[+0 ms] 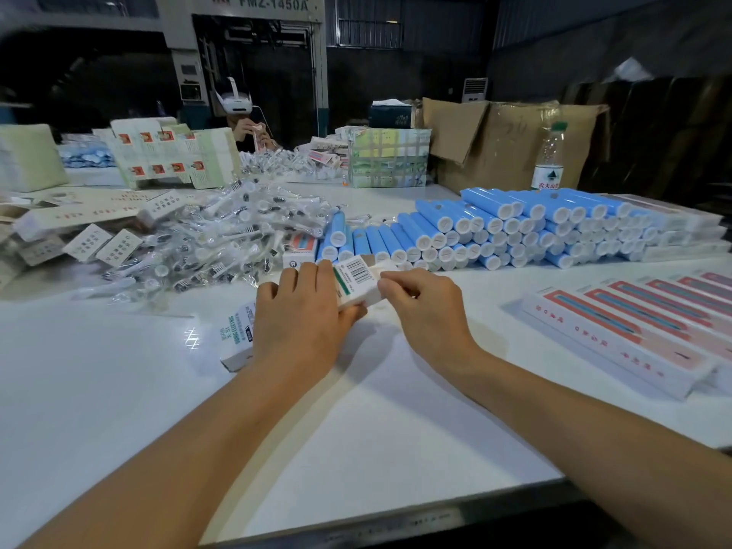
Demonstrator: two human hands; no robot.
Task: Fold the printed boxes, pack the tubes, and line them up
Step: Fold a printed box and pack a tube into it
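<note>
the left hand (pixel 301 311) lies over a printed box (pixel 356 281) on the white table (pixel 119 390), fingers close together and curled round its far edge; the right hand (pixel 420 307) pinches the box's right end flap. blue tubes (pixel 495 231) are stacked just behind, finished boxes (pixel 633 330) lined up at right

- printed box (pixel 358 281) is lying tilted on the white table, barcode face showing up, green stripe along one side, far end flap standing open
- blue tubes (pixel 515 227) with white caps are sitting stacked in a pile behind the box, caps facing the camera (a few single tubes trailing off to the left end)
- finished boxes (pixel 633 330), white with pink-red and teal print, are lying flat side by side in a row at right
</note>
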